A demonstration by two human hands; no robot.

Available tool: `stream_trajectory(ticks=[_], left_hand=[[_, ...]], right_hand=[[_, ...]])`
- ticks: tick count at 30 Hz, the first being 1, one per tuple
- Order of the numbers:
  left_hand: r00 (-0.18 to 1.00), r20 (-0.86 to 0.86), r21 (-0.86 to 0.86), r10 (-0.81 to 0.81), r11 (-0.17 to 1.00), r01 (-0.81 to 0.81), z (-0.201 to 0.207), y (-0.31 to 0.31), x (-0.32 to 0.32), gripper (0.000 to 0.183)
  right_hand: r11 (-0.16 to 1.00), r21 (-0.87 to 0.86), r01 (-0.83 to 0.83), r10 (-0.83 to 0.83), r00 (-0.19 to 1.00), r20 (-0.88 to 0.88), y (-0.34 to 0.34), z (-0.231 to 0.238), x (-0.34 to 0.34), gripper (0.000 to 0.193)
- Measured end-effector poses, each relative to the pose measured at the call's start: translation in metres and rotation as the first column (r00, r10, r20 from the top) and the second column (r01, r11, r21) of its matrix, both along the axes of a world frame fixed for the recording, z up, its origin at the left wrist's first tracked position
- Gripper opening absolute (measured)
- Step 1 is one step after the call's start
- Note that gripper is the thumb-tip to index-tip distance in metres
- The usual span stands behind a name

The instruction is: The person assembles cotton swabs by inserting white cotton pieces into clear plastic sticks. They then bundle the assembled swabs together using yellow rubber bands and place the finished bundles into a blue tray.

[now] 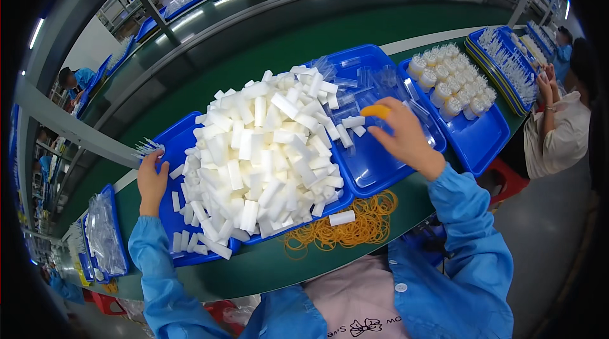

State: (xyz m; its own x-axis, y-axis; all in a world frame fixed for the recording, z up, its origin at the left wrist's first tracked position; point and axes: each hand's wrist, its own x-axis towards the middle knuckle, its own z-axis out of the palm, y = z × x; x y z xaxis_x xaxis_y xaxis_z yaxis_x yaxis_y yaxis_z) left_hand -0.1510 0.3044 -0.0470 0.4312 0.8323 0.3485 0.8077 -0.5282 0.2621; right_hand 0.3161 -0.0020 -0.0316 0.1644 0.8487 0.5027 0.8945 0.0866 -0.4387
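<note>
My left hand (153,182) is at the left tray's far corner. Its thumb stands apart from the fingers, and its fingertips are at a bundle of thin white sticks (148,147). Over the middle blue tray (374,177) hovers my right hand (409,139), fingers spread, an orange finger cot (375,111) on one finger. A few white foam pieces (353,122) lie just below those fingers, among clear plastic tubes (365,79). Between my hands rises a big heap of white foam cylinders (260,149), spilling over the left blue tray (166,212).
Orange rubber bands (355,221) lie at the near table edge, with one foam cylinder (342,217) on them. A right-hand blue tray (479,139) holds upright clear-wrapped bundles (453,82). Beyond it are stacked trays of white sticks (507,66) and a seated person (558,123).
</note>
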Motion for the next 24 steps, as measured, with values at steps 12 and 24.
stream_trajectory(ticks=[12, 24], left_hand=[[0.956, -0.123, 0.024, 0.265, 0.964, -0.264, -0.007, 0.005, 0.011, 0.03], [0.977, -0.057, 0.348, 0.206, 0.921, -0.174, 0.029, 0.005, 0.019, 0.013]], right_hand=[[0.987, -0.142, 0.073, -0.059, 0.993, 0.105, -0.014, -0.012, -0.007, 0.013], [0.977, -0.175, 0.122, -0.086, 0.976, 0.2, -0.024, -0.012, -0.017, 0.034]])
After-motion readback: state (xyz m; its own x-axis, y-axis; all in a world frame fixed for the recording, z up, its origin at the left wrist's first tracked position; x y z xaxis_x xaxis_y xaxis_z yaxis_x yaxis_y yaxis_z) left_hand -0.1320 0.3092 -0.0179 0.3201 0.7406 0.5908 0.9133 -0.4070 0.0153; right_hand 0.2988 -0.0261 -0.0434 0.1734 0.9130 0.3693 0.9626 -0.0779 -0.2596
